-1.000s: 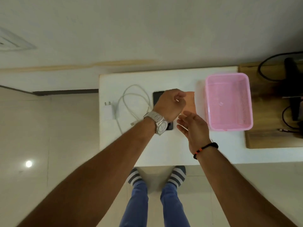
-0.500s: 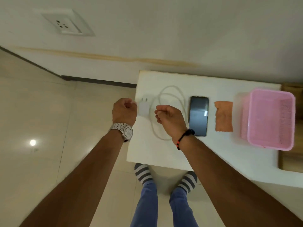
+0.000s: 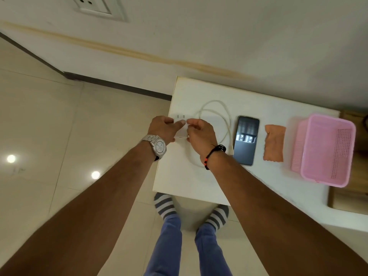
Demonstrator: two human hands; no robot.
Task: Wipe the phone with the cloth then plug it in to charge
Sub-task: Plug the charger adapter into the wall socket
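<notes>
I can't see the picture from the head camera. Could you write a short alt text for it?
Seen from above, a person's left hand and right hand meet on a white charger adapter at the left end of a white table. A looped white cable, a dark phone, a folded orange cloth and a pink basket lie in a row to the right.
</notes>
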